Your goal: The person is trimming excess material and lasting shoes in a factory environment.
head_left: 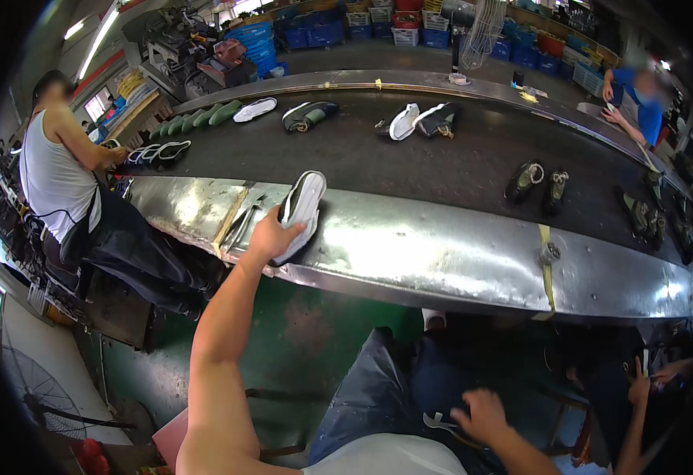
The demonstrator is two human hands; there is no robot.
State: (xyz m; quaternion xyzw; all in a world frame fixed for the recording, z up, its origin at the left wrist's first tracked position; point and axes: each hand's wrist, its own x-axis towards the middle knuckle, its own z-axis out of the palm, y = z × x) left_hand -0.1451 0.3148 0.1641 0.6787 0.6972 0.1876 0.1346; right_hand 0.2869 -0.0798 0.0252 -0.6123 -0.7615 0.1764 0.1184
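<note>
My left hand (274,236) is closed around the heel end of a shoe upper on its last (308,202), its pale underside turned up. The shoe is held over the shiny metal ledge of the bench, its toe pointing away from me. Low over my lap, my right hand (485,416) has its thumb and fingers apart, with nothing seen between them. Beside it, a hammer-like metal tool (440,422) lies at my thigh, its handle partly hidden near my wrist. Pincers-like tools (243,222) rest on the ledge, left of the held shoe.
A dark conveyor belt (441,170) carries several shoes, including a pair (419,122) and green ones at right (556,191). The metal ledge (410,245) runs along its near side. One person (61,166) works at left, another (639,103) at far right; other hands (639,388) show lower right.
</note>
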